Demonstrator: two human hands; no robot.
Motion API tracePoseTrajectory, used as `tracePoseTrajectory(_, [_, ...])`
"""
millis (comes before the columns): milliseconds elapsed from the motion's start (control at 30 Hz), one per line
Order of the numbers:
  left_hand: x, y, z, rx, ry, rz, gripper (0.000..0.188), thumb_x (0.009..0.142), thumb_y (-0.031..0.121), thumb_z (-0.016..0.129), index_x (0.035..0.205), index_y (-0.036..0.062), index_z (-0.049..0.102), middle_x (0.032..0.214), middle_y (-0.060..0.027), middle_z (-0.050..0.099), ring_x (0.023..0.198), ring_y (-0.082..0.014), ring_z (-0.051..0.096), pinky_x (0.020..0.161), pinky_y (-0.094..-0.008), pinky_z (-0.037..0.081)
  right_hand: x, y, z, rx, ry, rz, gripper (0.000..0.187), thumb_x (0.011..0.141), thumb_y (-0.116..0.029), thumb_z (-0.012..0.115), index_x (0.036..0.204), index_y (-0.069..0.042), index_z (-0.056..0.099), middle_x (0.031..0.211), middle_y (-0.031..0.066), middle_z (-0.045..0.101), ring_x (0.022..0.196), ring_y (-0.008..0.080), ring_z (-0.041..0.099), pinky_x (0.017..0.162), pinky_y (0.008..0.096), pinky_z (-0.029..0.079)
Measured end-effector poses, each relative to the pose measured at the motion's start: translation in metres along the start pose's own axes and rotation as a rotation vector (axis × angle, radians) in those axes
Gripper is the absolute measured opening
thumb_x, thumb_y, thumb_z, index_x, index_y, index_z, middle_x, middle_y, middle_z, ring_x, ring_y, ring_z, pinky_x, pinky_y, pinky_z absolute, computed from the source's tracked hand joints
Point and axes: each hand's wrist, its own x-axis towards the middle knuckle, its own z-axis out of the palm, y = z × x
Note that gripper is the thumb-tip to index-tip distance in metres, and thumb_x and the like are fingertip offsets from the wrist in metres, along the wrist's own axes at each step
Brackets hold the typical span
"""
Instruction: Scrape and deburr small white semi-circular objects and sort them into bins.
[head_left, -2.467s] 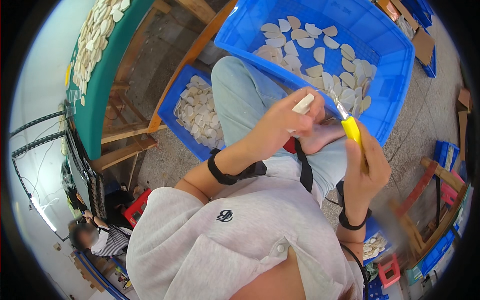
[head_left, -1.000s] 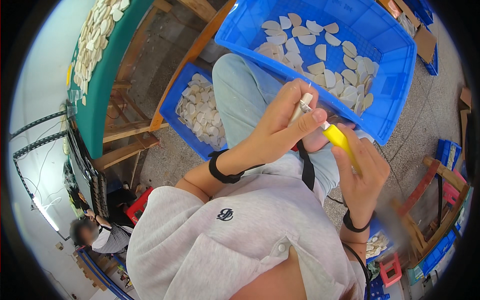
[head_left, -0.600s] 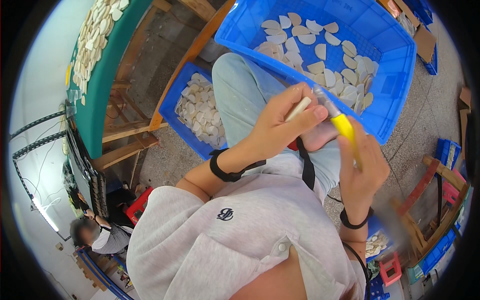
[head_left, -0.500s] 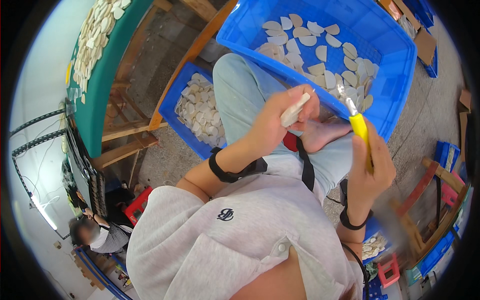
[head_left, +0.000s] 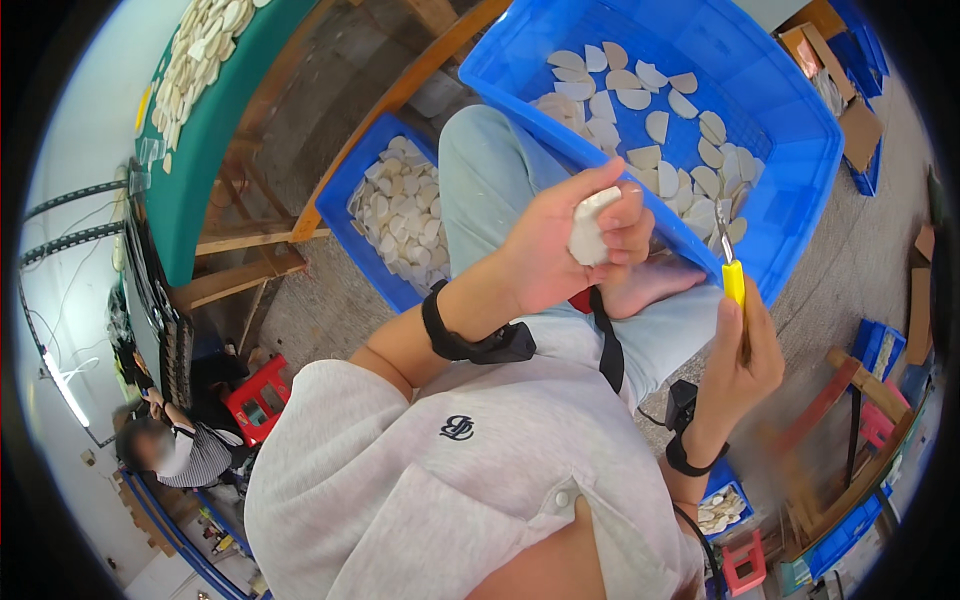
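The left hand pinched a pale flat piece between thumb and curled fingers, above the person's lap. The right hand was wrapped around a yellow-handled knife, blade up, apart from the piece. Behind them stood a large blue crate of similar pieces; a smaller blue crate lay by the knee.

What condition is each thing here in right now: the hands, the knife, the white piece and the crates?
left hand: closed around the white piece
white piece: held up over the lap
right hand: gripping the knife
knife: yellow handle, blade pointing up, clear of the piece
big blue crate: open, scattered pale pieces inside
small blue crate: open, nearly full of pale pieces
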Motion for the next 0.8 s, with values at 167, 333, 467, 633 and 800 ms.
tracePoseTrajectory(167, [-0.001,-0.001,0.002,0.107,0.031,0.095,0.039,0.092,0.042,0.033,0.069,0.0119,0.04,0.071,-0.0014,0.038,0.066,-0.0136,0.035,0.056,-0.0254,0.029,0.0,-0.002,0.001,0.005,-0.007,0.02,0.023,0.081,-0.008,0.064,0.102,0.002,0.062,0.079,0.0099,0.062,0.064,0.0147,0.055,0.058,0.0241,0.042])
tracePoseTrajectory(333, [-0.009,-0.009,0.012,0.799,0.268,0.431,0.036,0.091,0.039,0.036,0.085,0.0057,0.047,0.079,-0.0003,0.041,0.072,-0.0107,0.037,0.065,-0.0237,0.03,0.005,-0.014,0.007,0.012,-0.092,-0.073,0.023,0.081,-0.008,0.064,0.102,0.001,0.062,0.078,0.0093,0.062,0.062,0.0163,0.054,0.056,0.0249,0.041])
tracePoseTrajectory(467, [-0.011,-0.008,0.007,0.748,0.175,0.415,0.033,0.088,0.035,0.04,0.093,0.003,0.047,0.084,-0.0008,0.041,0.077,-0.0107,0.038,0.063,-0.023,0.031,0.004,-0.013,0.008,0.038,-0.088,-0.056,0.023,0.081,-0.009,0.063,0.102,0.001,0.062,0.078,0.01,0.062,0.062,0.0156,0.054,0.055,0.0255,0.04])
tracePoseTrajectory(633, [-0.01,0.001,0.001,-0.016,-0.071,0.146,0.043,0.081,0.041,0.042,0.099,0.0022,0.046,0.087,-0.0032,0.043,0.075,-0.0137,0.039,0.058,-0.0235,0.031,0.002,-0.009,0.008,0.052,-0.075,-0.052,0.023,0.081,-0.009,0.063,0.102,0.002,0.062,0.078,0.0106,0.061,0.062,0.0155,0.054,0.055,0.0249,0.04])
tracePoseTrajectory(800, [-0.014,0.007,-0.001,-0.097,-0.135,0.095,0.052,0.08,0.044,0.039,0.106,-0.0008,0.046,0.088,-0.0056,0.046,0.073,-0.0166,0.041,0.054,-0.024,0.032,0.002,-0.012,0.007,0.014,-0.09,0.018,0.022,0.082,-0.007,0.061,0.102,0.003,0.062,0.08,0.0108,0.062,0.065,0.0155,0.055,0.059,0.0257,0.042])
